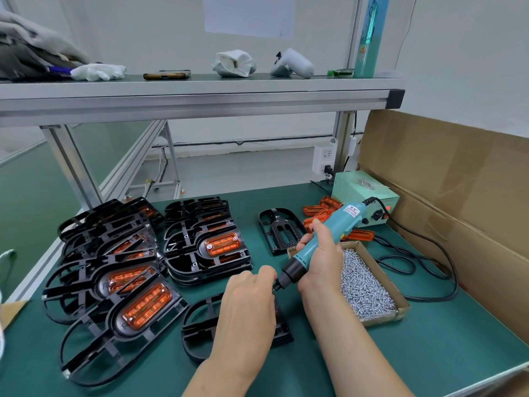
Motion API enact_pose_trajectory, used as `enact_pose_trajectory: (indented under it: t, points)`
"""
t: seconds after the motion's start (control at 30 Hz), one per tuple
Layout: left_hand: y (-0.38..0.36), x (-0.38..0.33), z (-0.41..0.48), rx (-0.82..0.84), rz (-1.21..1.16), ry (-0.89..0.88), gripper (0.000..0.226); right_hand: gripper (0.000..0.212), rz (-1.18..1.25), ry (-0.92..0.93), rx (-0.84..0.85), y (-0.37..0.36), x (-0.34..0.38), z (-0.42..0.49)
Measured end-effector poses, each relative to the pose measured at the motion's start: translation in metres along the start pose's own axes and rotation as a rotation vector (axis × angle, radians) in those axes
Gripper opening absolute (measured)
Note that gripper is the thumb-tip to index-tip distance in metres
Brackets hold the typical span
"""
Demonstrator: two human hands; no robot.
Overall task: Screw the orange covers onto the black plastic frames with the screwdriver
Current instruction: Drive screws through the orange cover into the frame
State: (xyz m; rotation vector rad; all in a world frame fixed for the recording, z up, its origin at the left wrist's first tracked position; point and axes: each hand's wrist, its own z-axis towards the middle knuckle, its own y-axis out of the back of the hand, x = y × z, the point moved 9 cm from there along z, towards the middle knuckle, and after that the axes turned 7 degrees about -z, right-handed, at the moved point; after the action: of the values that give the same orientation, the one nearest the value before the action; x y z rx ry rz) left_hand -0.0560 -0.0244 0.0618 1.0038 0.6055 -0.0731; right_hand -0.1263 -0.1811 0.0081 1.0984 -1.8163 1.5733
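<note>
My right hand (320, 259) grips a teal electric screwdriver (329, 233), tilted so its black tip points down-left at my left fingertips. My left hand (246, 308) rests over a black plastic frame (197, 328) on the green mat, fingers pinched at the bit; whether they hold a screw is hidden. The orange cover on this frame is hidden under my hand. Loose orange covers (317, 213) lie behind the screwdriver. One bare frame (279, 227) sits farther back.
Stacks of frames fitted with orange covers (146, 305) fill the left of the mat. A cardboard tray of silver screws (363, 285) lies right of my hands. A power supply box (363, 196) and its cable (423, 270) sit back right, beside a large cardboard sheet (458, 196).
</note>
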Motion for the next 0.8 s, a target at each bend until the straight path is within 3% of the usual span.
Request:
enact_pose_trajectory:
  t: [0.33,0.57,0.8]
  points:
    - [-0.005,0.01,0.006,0.05,0.01,0.029,0.035,0.019,-0.032,0.017,-0.012,-0.002,-0.003,0.001]
    - [-0.011,0.044,-0.004,0.165,0.007,0.107,0.087,0.018,-0.015,0.076,-0.003,-0.001,0.014,0.005]
    - [-0.02,0.052,-0.017,0.284,0.047,0.082,0.065,0.018,-0.093,0.199,0.055,-0.007,0.034,-0.003]
